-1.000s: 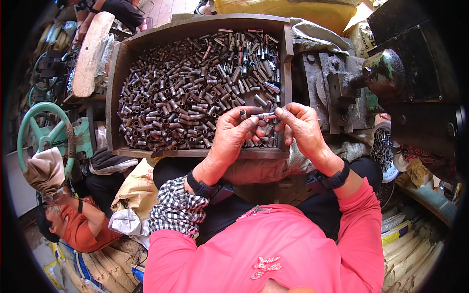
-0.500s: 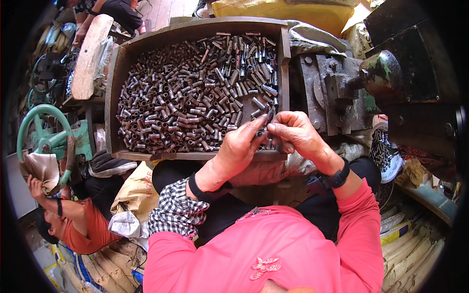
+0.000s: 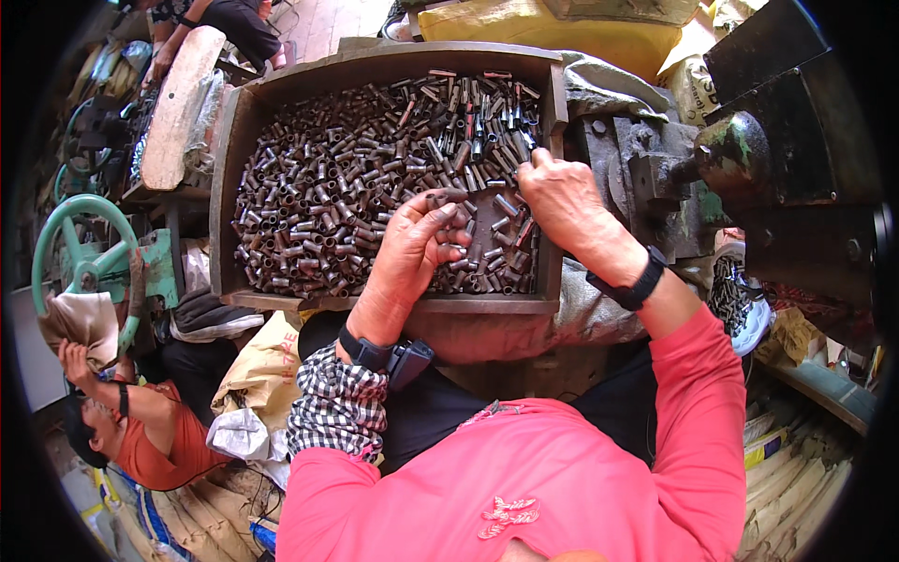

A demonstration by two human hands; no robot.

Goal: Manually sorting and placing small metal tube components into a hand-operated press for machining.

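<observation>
Head view, left hand [image 3: 412,245] curled, right hand [image 3: 569,204] over metal tubes [image 3: 331,171], its fingertips hidden, grips unclear

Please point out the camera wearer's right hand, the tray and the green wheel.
Right hand [image 3: 567,199], head view: back of hand.
Tray [image 3: 478,305], head view: near wall.
Green wheel [image 3: 87,273], head view: hub.

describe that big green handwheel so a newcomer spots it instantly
Start at the dark rectangular tray heaped with small brownish metal tubes. Look left, to the picture's edge, below the long pale-brown board. The big green handwheel there, unlike that straight board, is round and spoked.
</observation>
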